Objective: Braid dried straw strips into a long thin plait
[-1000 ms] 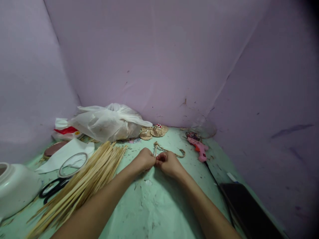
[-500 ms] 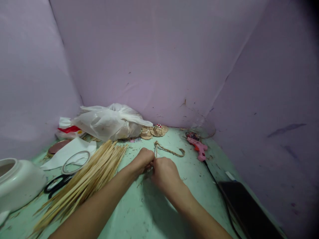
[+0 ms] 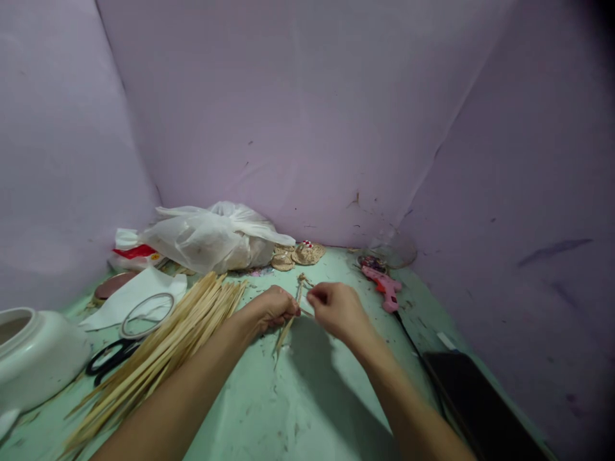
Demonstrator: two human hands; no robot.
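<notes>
My left hand (image 3: 271, 309) is closed around a thin wooden stick (image 3: 287, 326) that slants down to the green table (image 3: 298, 397). A braided jute cord (image 3: 302, 282) is wound at the stick's upper end. My right hand (image 3: 339, 309) is raised just right of the stick, fingers pinched on the cord, whose length is mostly hidden behind the hand. Both hands are at the middle of the table, a little apart.
A pile of long wooden sticks (image 3: 163, 355) lies left, by black scissors (image 3: 108, 358), a tape roll (image 3: 147, 315) and a white jar (image 3: 33, 355). A plastic bag (image 3: 211, 237), small straw hats (image 3: 298, 255), a pink glue gun (image 3: 382, 285) and a dark flat object (image 3: 475, 403) sit further around.
My right hand has lifted and moved right, away from my left hand, drawing the cord with it. The loop of cord that lay on the table is gone from there.
</notes>
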